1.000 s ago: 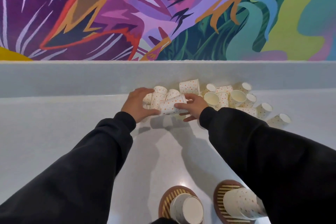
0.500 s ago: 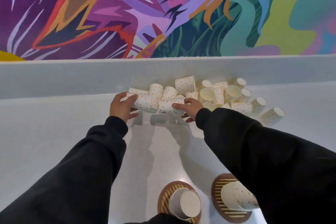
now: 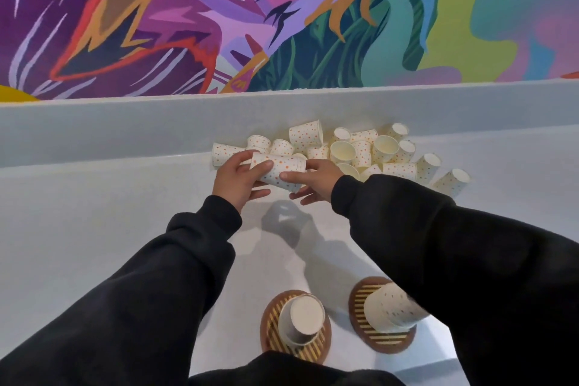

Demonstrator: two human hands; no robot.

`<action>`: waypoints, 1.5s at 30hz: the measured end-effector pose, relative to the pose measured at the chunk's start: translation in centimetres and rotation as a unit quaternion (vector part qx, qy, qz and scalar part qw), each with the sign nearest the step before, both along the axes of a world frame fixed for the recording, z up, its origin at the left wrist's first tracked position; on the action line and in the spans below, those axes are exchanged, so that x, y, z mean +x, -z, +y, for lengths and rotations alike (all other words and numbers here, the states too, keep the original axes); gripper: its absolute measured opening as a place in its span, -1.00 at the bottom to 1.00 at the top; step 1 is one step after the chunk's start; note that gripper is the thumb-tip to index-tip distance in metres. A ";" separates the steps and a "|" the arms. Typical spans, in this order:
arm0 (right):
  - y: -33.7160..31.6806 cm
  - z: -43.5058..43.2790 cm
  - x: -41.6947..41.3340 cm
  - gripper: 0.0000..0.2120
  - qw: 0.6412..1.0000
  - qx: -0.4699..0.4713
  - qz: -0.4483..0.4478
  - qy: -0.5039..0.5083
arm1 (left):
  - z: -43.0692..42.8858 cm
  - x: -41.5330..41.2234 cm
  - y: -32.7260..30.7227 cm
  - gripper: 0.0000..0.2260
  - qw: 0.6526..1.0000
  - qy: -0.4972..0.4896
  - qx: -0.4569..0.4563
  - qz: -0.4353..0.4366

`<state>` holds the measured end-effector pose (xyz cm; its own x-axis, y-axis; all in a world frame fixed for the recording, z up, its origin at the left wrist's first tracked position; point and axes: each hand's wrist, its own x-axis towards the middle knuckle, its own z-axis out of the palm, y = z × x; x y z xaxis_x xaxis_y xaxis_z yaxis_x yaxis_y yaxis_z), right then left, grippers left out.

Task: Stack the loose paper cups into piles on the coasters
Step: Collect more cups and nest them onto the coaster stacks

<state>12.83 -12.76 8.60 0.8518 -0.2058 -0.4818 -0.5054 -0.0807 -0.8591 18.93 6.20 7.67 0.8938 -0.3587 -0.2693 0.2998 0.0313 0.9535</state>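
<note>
1. On my feed, both hands meet over the white counter [image 3: 94, 213], just in front of the loose cups [image 3: 360, 150] heaped against its raised back edge.
2. The left hand [image 3: 238, 180] grips the left end of the held cups [image 3: 280, 171]. Its thumb lies across the top and its fingers curl round underneath.
3. The right hand [image 3: 316, 180] takes the other end, with the thumb pressed on the near side and the fingers curled beneath.
4. The held cups lie on their side, lifted off the counter. A rim line near the right end makes me read them as nested, but I cannot tell how many there are.
5. The heap lies mostly to the right of the hands. Some cups are tipped over, some show pale insides, and one stands base-up at the back.
6. Every cup is white with orange and faint coloured dots. One cup in the heap has a small dark mark near its rim, too small for me to read.
7. Near the bottom edge, the left coaster [image 3: 272, 332], brown with gold stripes, carries an upside-down pile [image 3: 302, 318].
8. Just beside it, the right coaster [image 3: 360, 301] carries a second pile [image 3: 388, 312], partly hidden by the black right sleeve [image 3: 470, 260].
9. A painted mural [image 3: 219, 9] in purple, red, orange and green fills the wall behind.
</note>
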 end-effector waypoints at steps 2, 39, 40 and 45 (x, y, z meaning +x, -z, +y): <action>-1.0 -0.1 -1.4 -0.39 1.000 0.000 0.000 -0.025 | 0.0 -1.3 -1.2 -0.57 0.998 0.007 0.024 -0.054; 7.5 6.0 -24.5 -0.38 0.982 -0.119 -0.081 -0.124 | 4.7 -25.3 3.3 -0.42 0.859 0.052 0.387 -0.331; 7.6 5.9 -24.5 -0.38 0.982 -0.117 -0.081 -0.123 | 4.8 -25.2 3.3 -0.42 0.859 0.052 0.388 -0.330; 7.9 5.7 -24.7 -0.41 0.982 -0.116 -0.079 -0.124 | 4.6 -25.5 3.4 -0.41 0.851 0.047 0.403 -0.332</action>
<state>-11.90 -7.04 0.72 0.9502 -0.0715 -0.3033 -0.3067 -0.3869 -0.8696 -6.52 10.81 4.30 0.9226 -0.3748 0.0914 -0.3487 -0.7086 0.6135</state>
